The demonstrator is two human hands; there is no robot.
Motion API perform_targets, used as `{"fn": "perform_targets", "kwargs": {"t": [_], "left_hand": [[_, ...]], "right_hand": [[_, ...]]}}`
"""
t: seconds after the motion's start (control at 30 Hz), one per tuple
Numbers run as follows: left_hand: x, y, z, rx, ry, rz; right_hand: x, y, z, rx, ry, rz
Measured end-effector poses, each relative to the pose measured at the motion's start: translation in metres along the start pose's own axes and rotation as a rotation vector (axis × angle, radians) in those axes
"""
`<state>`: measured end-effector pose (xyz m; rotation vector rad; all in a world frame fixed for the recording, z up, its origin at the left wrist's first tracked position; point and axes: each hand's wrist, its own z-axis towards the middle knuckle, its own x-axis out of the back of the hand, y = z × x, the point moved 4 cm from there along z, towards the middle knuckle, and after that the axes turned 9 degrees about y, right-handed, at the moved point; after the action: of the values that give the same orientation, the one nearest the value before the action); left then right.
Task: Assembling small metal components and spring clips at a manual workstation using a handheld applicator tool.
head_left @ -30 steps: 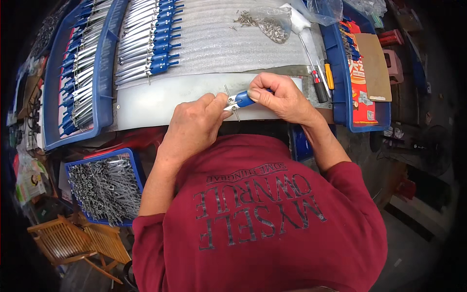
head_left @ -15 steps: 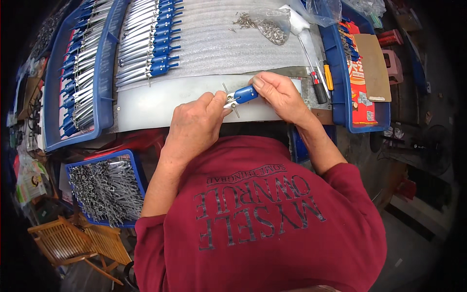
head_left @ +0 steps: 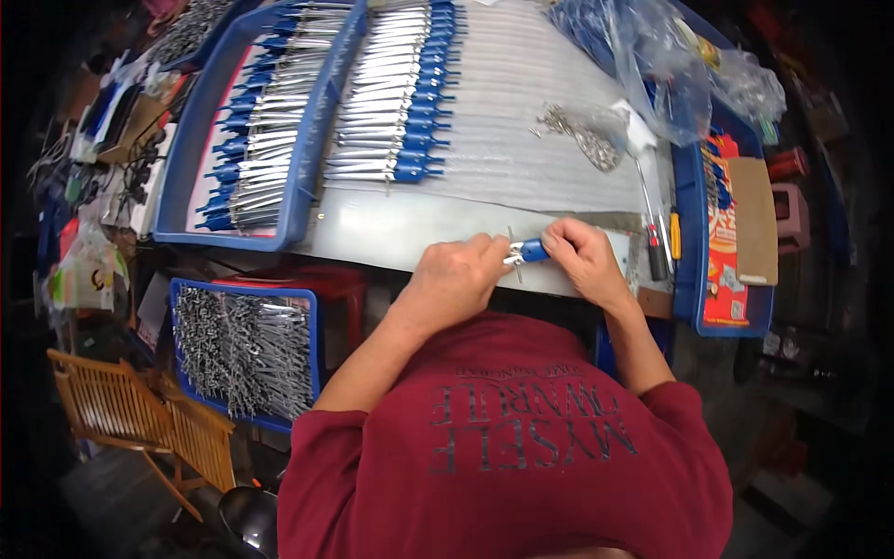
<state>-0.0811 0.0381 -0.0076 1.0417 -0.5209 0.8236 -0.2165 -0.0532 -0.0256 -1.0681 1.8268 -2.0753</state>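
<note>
With the part as the clock's centre, the left hand (head_left: 461, 278) sits at 8 o'clock, fingers curled closed around its silver end, and the right hand (head_left: 585, 256) at 3, thumb and forefinger pinching the blue end of the part (head_left: 533, 250), which is over the near edge of the surface (head_left: 372, 226). A good hold here, I judge, is firm on the left and light on the right, with both ends in line so that nothing twists. The thin rod (head_left: 510, 233) crossing the part could snag a fingertip, so the grip is best off it. Working a little further toward 12 would let anything dropped land on the surface. As for writing, the shirt (head_left: 521, 498) at 6 o'clock carries dark capitals, upside down in this view and partly blurred; the red packaging (head_left: 722, 233) at 3 bears pale print and a square code. No brand is legible on the screwdrivers (head_left: 675, 235), also at 3.
</note>
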Motion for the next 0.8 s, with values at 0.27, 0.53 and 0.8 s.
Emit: {"fn": "perform_targets", "kwargs": {"t": [0.27,0.53,0.8], "left_hand": [[0.002,0.001,-0.002,-0.018,0.018,0.065],[0.003,-0.009,-0.001,-0.052,0.065,0.082],[0.03,-0.032,0.015,-0.073,0.158,0.145]], "right_hand": [[-0.003,-0.008,-0.003,0.09,0.109,-0.089],[-0.008,-0.002,0.001,0.081,0.101,-0.06],[-0.001,0.011,0.001,0.014,0.315,0.12]]}}
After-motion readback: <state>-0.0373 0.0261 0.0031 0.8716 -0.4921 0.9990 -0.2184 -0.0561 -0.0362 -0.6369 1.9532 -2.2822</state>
